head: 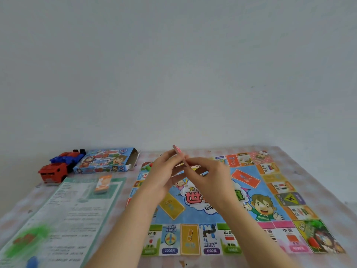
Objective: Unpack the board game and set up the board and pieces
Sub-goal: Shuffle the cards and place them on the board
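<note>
The colourful game board lies unfolded flat on the table, right of centre. Above its middle, my left hand and my right hand meet and together pinch a small stack of red-backed cards, held up on edge. The open blue game box lies at the back left. A small orange deck of cards rests on the green-bordered instruction sheet. Small red and green pieces show at the board's far left corner, partly hidden by my left hand.
A red and blue toy truck stands at the back left beside the box. A white wall rises right behind the table. Blurred green and blue things lie on the sheet near the front left edge.
</note>
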A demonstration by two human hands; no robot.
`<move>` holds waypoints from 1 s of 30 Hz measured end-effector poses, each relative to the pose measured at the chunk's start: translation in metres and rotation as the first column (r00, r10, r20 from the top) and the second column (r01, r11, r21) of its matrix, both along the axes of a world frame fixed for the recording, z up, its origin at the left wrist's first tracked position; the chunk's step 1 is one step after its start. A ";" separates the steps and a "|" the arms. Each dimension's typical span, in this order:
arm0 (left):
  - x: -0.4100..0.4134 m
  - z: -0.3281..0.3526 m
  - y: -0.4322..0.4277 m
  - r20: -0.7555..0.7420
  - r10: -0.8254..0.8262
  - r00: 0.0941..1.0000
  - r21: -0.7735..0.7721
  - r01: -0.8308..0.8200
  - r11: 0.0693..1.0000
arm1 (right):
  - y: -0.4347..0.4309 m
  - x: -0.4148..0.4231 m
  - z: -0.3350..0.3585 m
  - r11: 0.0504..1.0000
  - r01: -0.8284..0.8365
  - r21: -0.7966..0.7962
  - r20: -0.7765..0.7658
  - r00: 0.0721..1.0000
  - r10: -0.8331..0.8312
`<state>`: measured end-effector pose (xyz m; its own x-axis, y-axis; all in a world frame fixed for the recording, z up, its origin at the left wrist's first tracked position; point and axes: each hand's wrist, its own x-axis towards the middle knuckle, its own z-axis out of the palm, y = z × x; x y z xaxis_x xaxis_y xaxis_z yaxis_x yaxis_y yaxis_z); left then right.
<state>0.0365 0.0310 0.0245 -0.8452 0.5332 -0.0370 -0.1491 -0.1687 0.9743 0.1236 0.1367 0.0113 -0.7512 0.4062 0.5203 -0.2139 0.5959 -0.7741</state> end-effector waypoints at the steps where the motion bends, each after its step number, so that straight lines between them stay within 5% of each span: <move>1: -0.003 -0.001 -0.001 0.010 -0.020 1.000 0.018 0.020 1.000 | 0.000 0.000 -0.001 0.999 -0.015 -0.032 -0.008 1.000 0.015; 8: -0.014 -0.017 -0.004 0.065 -0.141 0.988 0.175 0.128 0.976 | 0.014 -0.009 -0.015 0.972 0.172 -0.159 0.057 0.985 -0.165; 15: -0.016 -0.023 -0.005 0.040 -0.186 0.982 0.108 0.180 0.978 | 0.009 -0.013 -0.019 0.988 0.137 -0.068 0.151 0.981 -0.126; 30: -0.013 -0.030 -0.005 0.020 -0.128 0.992 0.005 0.128 0.992 | 0.003 -0.007 -0.017 0.973 0.102 -0.206 0.153 0.986 -0.071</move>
